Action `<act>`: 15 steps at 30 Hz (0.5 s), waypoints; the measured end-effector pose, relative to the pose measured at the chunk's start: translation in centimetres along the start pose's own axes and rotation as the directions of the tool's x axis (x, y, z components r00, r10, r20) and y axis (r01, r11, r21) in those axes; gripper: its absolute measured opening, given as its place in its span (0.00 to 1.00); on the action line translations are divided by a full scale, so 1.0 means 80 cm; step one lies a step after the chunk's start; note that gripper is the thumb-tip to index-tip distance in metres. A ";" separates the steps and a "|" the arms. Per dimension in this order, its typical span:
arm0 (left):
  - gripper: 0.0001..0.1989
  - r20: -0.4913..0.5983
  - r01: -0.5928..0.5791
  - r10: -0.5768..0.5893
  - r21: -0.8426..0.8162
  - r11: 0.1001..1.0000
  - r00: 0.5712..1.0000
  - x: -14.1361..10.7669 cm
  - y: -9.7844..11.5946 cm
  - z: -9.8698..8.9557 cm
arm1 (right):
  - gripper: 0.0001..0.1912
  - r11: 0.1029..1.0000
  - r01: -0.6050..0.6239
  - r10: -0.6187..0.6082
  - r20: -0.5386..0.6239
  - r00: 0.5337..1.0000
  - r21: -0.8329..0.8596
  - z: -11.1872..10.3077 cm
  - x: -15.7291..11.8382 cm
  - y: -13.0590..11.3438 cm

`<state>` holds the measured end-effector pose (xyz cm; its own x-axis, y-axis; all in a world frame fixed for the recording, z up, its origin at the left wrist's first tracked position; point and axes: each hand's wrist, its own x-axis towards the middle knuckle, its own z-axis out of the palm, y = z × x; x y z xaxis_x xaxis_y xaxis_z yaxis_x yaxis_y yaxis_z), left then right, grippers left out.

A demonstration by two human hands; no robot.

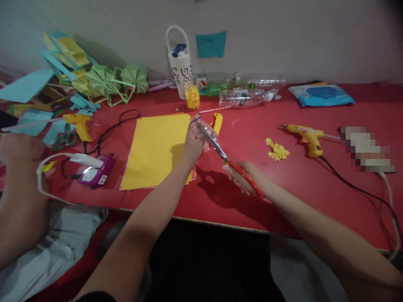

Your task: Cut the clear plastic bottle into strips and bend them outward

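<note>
My left hand (pixel 194 140) holds a clear plastic bottle piece (pixel 210 133) with a purple-blue rim, above the right edge of the yellow paper stack (pixel 154 151). In my right hand (pixel 244 177) are red-handled scissors (pixel 242 174), their blades pointing up and left against the plastic. Whether the blades are parted is hard to tell. Just behind the plastic lies a yellow-handled cutter (pixel 217 122). A small pile of yellow paper stars (pixel 277 150) rests on the red table (pixel 248 134) to the right of my hands.
Clear bottles (pixel 242 98), a white bottle holder (pixel 181 69) and a yellow-filled cup (pixel 192 97) stand or lie behind. Glue guns (pixel 304 133) with cords flank both sides. A purple power strip (pixel 97 170) is left. Another person's arm (pixel 22 188) rests far left.
</note>
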<state>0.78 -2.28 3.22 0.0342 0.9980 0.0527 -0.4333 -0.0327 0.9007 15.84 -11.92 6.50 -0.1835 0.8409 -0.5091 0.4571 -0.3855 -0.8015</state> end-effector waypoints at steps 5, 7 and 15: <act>0.12 -0.008 -0.009 0.009 -0.007 1.000 1.000 0.000 -0.001 -0.002 | 0.25 1.000 -0.027 0.027 -0.015 1.000 -0.015 0.001 -0.004 -0.008; 0.12 -0.024 0.009 -0.009 -0.019 1.000 1.000 -0.001 -0.001 -0.002 | 0.25 1.000 -0.022 0.022 -0.013 1.000 -0.019 0.001 -0.005 -0.009; 0.13 -0.006 0.021 -0.021 0.004 1.000 1.000 -0.004 0.005 0.000 | 0.28 0.998 0.038 -0.039 0.004 0.999 0.051 -0.001 -0.001 0.000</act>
<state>0.63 -2.62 3.54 0.0375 0.9988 0.0311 -0.4286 -0.0120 0.9034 15.90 -11.95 6.52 -0.2047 0.8536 -0.4790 0.4043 -0.3720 -0.8356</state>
